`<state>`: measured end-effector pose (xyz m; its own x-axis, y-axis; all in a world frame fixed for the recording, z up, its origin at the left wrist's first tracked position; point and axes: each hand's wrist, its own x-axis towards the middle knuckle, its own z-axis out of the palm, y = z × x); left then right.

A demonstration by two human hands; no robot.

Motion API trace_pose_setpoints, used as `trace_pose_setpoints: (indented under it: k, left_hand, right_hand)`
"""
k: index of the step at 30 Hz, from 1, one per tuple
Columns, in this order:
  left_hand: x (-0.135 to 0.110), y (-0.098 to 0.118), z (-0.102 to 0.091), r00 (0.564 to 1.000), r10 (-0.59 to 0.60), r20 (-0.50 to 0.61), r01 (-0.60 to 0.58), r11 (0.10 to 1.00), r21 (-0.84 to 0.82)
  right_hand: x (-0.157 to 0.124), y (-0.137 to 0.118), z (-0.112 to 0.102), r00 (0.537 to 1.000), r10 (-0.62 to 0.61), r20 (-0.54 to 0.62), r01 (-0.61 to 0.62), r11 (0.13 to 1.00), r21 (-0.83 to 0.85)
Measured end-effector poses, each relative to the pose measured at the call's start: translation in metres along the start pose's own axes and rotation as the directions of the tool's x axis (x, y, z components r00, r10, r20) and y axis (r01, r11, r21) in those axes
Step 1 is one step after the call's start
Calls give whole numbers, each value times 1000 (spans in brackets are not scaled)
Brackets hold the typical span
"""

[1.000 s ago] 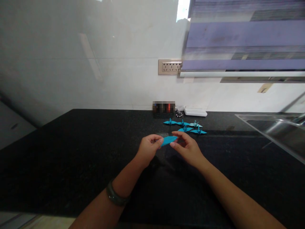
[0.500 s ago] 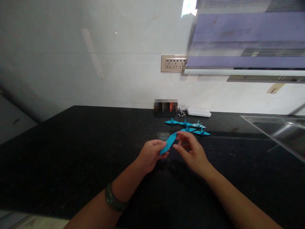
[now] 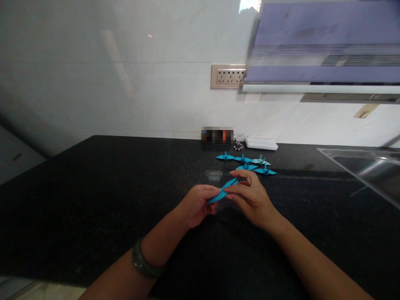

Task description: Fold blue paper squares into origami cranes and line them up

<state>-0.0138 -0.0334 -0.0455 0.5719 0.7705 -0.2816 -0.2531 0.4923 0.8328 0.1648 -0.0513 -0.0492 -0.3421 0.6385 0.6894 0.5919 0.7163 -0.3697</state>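
Observation:
A narrow folded piece of blue paper (image 3: 222, 192) is held between both hands above the black countertop (image 3: 93, 196). My left hand (image 3: 197, 204) pinches its lower left end with closed fingers. My right hand (image 3: 251, 198) pinches its upper right part, fingers pressed together along the fold. Just beyond the hands, several finished blue paper cranes (image 3: 250, 163) lie on the counter. A dark bangle (image 3: 142, 263) sits on my left wrist.
A white flat box (image 3: 261, 143) and a small dark object (image 3: 238, 146) sit by the wall, next to a blurred item (image 3: 217, 136). A steel sink (image 3: 368, 168) is at the right. A wall socket strip (image 3: 227, 76) and a shelf (image 3: 321, 50) hang above.
The paper has turned from nearly flat to a slanted, thinner strip. Both hands have drawn slightly nearer to me and closed tighter on it. The cranes have not moved.

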Motion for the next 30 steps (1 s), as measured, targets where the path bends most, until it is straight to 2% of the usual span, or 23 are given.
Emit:
trace_pose_setpoints:
  k: [3, 5, 7, 8, 10, 12, 14, 16, 19, 23, 28, 30]
  left_hand:
    - [-1, 0, 2, 1000, -17, 26, 17, 1000, 13]
    - [-2, 0, 4, 1000, 6, -6, -6, 996, 85]
    - [-2, 0, 5, 986, 133, -105, -107, 968, 226]
    - [-2, 0, 5, 958, 246, -144, -188, 925, 329]
    - [-3, -1, 5, 856, 506, -107, -372, 745, 554]
    - [-3, -1, 4, 736, 675, 50, -501, 493, 711]
    - [-3, -2, 3, 661, 735, 154, -525, 305, 794]
    - [-3, -3, 3, 633, 751, 190, -493, 201, 847]
    - [-4, -3, 3, 627, 749, 213, -457, 132, 880]
    - [-6, -1, 4, 645, 734, 214, -418, 105, 902]
    - [-7, 3, 4, 715, 683, 151, -355, 169, 919]
    - [-7, 5, 4, 728, 675, 116, -324, 190, 927]
  right_hand:
    - [2, -1, -1, 999, -33, 6, 33, 999, -9]
    - [3, -2, -1, 999, -50, 7, 51, 998, -31]
    - [5, -2, -2, 999, -51, 15, 52, 997, -50]
    - [5, -2, -2, 999, -45, 22, 46, 998, -53]
    - [6, -2, -3, 999, -27, 42, 29, 998, -48]
    - [6, -3, -3, 998, -14, 57, 16, 999, -40]
    - [6, -4, -3, 998, -9, 68, 11, 999, -32]
    - [6, -6, -3, 997, -11, 82, 12, 1000, -21]
    - [6, -9, -2, 995, -10, 97, 11, 1000, -2]
    - [6, -11, 1, 995, 12, 103, -14, 1000, 19]
    - [5, -13, 3, 991, 86, 99, -91, 995, 50]
    - [4, -12, 3, 989, 117, 89, -122, 991, 62]
